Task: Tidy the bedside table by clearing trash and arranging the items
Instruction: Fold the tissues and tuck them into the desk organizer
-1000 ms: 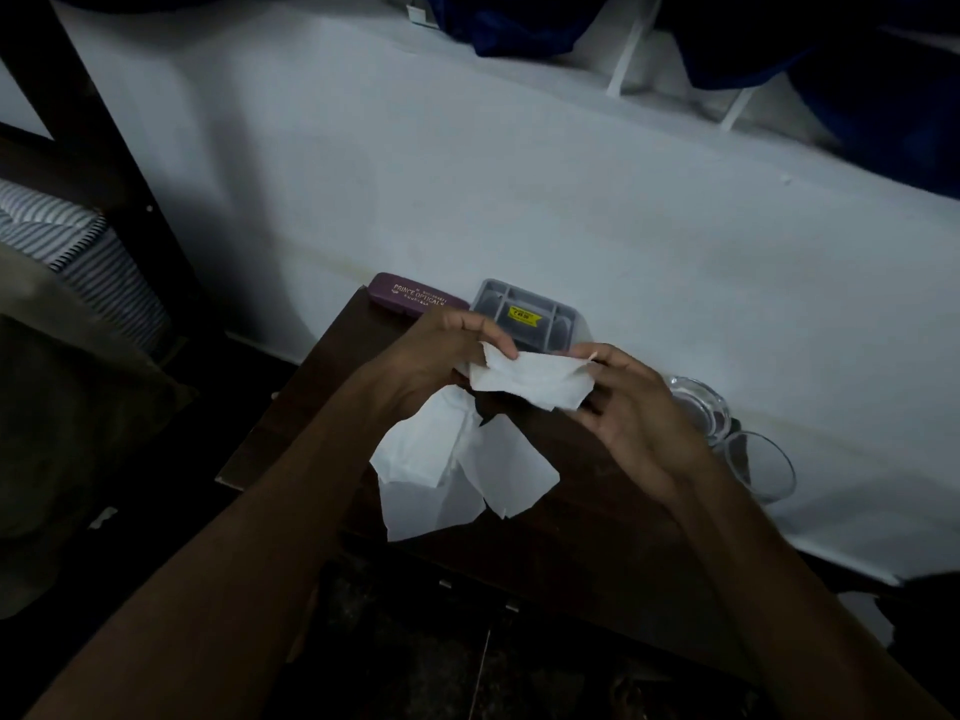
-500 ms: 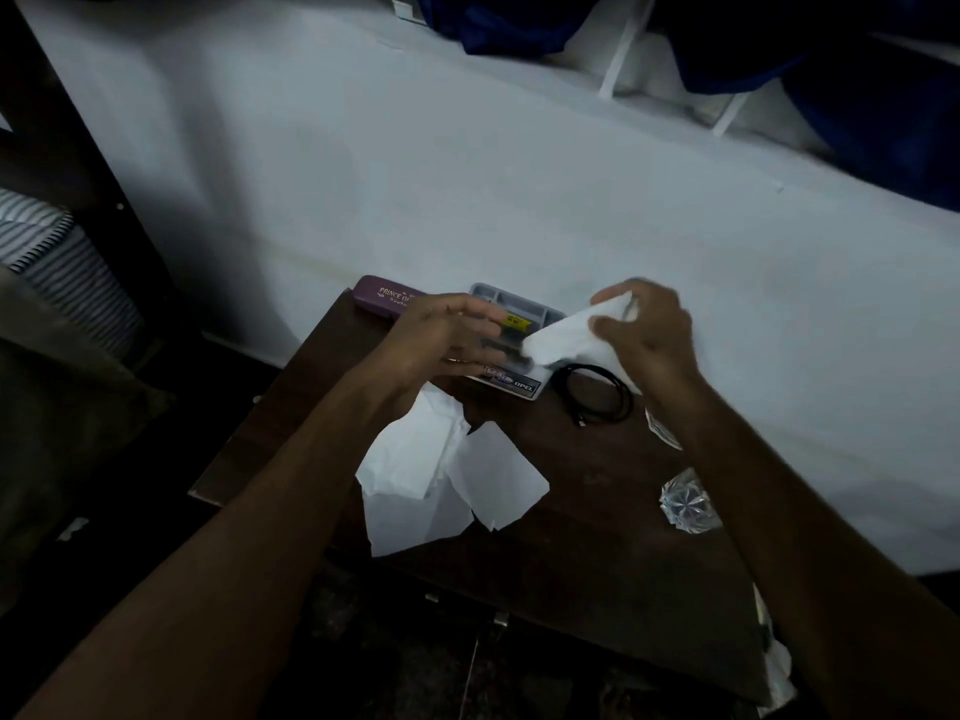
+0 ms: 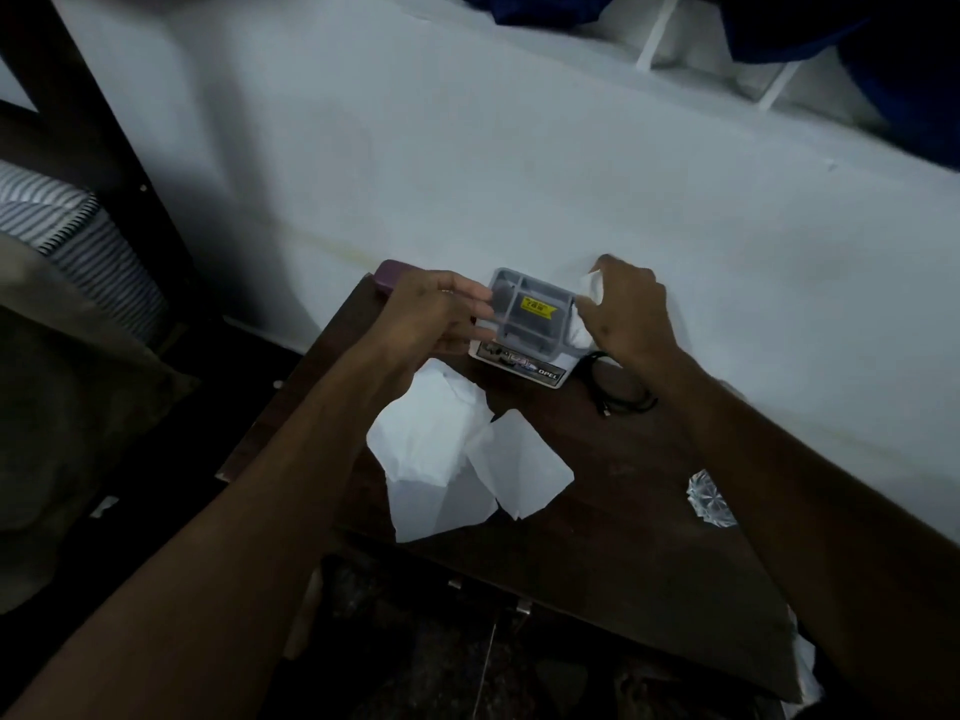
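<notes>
Left hand (image 3: 436,319) fingers straight against grey box (image 3: 530,317), right hand (image 3: 626,314) pinching half-hidden tissue (image 3: 589,291)

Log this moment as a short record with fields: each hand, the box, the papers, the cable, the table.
left hand: fingers straight, touching the left edge of the box
right hand: gripping a white tissue at the box's right side
box: clear plastic, yellow sticker, near the wall
papers: loose white sheets, overhanging the front edge
cable: black, coiled right of the box
table: dark wood
</notes>
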Available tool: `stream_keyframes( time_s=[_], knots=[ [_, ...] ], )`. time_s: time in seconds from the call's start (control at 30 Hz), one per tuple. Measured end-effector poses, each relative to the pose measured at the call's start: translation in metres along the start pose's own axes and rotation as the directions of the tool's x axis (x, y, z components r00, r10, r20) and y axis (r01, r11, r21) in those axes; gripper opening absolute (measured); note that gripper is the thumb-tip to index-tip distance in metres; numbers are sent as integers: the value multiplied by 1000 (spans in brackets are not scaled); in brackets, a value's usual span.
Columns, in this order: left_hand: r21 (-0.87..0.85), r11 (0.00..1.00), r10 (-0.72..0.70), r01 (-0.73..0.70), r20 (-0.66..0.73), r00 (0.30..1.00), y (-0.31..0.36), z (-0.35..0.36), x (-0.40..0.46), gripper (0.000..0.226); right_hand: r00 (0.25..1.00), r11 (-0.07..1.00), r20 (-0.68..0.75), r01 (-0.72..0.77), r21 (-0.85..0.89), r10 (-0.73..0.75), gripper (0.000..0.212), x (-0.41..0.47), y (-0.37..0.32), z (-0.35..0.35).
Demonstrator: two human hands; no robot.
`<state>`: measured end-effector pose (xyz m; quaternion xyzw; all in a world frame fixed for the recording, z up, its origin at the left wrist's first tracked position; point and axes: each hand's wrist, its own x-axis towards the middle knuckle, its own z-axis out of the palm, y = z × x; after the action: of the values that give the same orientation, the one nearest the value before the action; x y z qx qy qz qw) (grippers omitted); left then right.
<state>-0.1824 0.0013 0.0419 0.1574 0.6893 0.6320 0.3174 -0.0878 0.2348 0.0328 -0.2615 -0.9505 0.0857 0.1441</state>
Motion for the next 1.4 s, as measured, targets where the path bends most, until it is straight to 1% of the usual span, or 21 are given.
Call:
stream_keyframes(
  time_s=[0.07,0.1,0.13,0.2,0.27,0.3,0.37,0.43,0.47,0.57,0.63,0.77,0.87,0.93,0.97,1.03,1.13,1.2,1.3,1.33,1.4],
  knots=[
    [162,987,30,-17,-79,996,-4,-7,-2,18,999,997,33,11,-74,-9,31,-4,-4,4],
    [287,957,67,-37,-95,993,-8,-9,0,16,1000,996,10,10,-91,-9,34,-7,-3,-1],
    [435,899,96,-47,-92,991,-13,-12,0,16,999,996,-36,-1,-88,-2,38,-13,-3,-6],
    [687,726,101,-25,-71,992,-25,-20,2,16,988,999,-153,-9,-32,4,38,-34,-6,-20],
    [803,595,52,19,-62,997,-35,-29,2,21,986,999,-165,38,20,-34,31,-69,-11,-20],
    [834,550,17,43,-63,998,-39,-33,2,26,992,996,-101,79,34,-75,27,-89,-12,-13],
    [878,472,-55,85,-68,996,-47,-38,-1,38,988,991,123,85,102,-98,20,-125,-8,8],
    [910,402,-95,100,-67,993,-54,-41,-4,48,956,985,290,-17,170,-33,24,-147,-2,29],
    [920,378,-106,104,-68,992,-56,-42,-6,51,950,982,313,-62,180,3,27,-149,-1,36],
    [922,373,-122,102,-61,991,-60,-42,-11,61,940,961,328,-169,218,91,35,-143,-6,45],
    [922,377,-140,92,-41,989,-62,-38,-12,61,928,960,359,-183,211,98,31,-141,-9,47],
    [916,392,-160,83,-21,987,-64,-35,-8,45,923,965,380,-158,210,68,7,-147,-13,45],
    [881,465,-173,86,-5,985,-58,-39,-3,31,923,944,377,-188,270,76,8,-141,-9,35],
    [837,540,-192,91,17,981,-51,-43,1,28,916,863,376,-300,406,141,8,-134,-5,24],
    [813,576,-195,88,32,980,-47,-44,1,29,899,780,399,-379,499,182,10,-131,-3,17],
    [759,646,-196,86,56,979,-40,-46,1,25,839,531,501,-529,661,212,20,-126,-1,5],
    [650,750,-234,124,85,968,-36,-46,-2,27,785,152,612,-619,770,98,37,-122,-6,-6],
    [590,793,-260,154,99,961,-36,-44,-2,32,792,1,611,-611,792,-15,41,-122,-14,-9],
    [530,823,-289,205,80,954,-39,-41,-4,37,816,-154,565,-578,801,-121,48,-122,-28,-6],
    [506,835,-289,216,71,955,-41,-40,-3,38,820,-173,559,-573,801,-126,49,-121,-33,-1],
    [453,861,-287,230,61,956,-44,-38,-4,40,816,-153,570,-578,802,-96,49,-120,-45,12]
  ],
)
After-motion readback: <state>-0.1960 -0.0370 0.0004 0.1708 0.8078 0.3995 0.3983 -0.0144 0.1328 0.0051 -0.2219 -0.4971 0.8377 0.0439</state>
